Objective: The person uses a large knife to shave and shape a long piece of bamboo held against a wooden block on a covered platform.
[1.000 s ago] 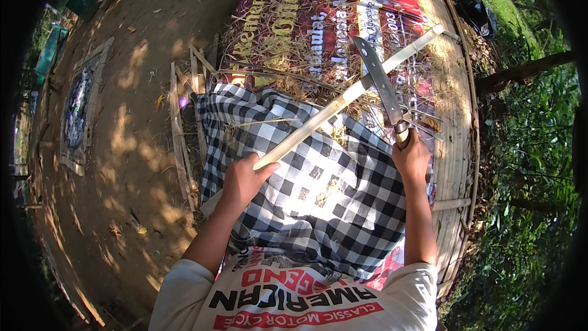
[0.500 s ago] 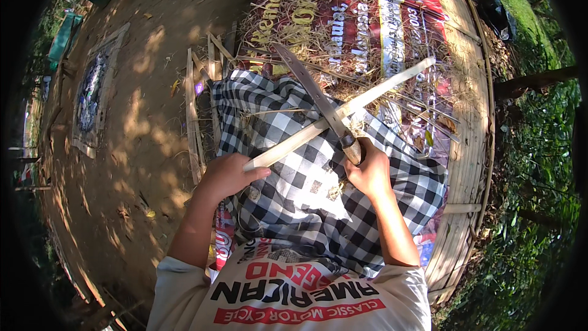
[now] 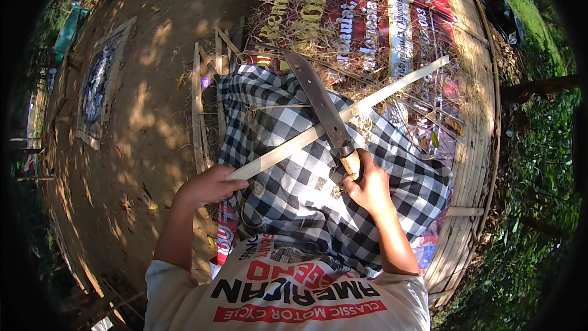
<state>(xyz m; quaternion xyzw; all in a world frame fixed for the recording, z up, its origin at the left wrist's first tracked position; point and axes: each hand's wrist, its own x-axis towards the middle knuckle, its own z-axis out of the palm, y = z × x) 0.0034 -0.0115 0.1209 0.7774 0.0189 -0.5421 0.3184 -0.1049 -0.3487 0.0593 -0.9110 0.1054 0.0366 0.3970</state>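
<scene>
My left hand [image 3: 211,185] is closed round the near-left end of a long, pale bamboo strip [image 3: 278,154], which slants up to the far right. In my right hand [image 3: 369,185] is the wooden handle of a machete [image 3: 318,101], its broad dark blade pointing to the far left. The blade crosses the strip near the strip's middle and appears to lie over it. Below both is a black-and-white checked cloth [image 3: 275,125] spread over my lap, with a few shavings on it.
Curly shavings [image 3: 306,24] litter a dark red printed banner [image 3: 349,9] ahead. Bamboo slats [image 3: 474,110] edge the platform on the right, with green plants beyond. Several cut strips [image 3: 197,107] lie left of the cloth, beside bare earth ground [image 3: 138,110].
My left hand has drawn the bamboo strip toward the lower left. My right hand has shifted slightly nearer to me, with the machete still in it and its blade face turned more upward.
</scene>
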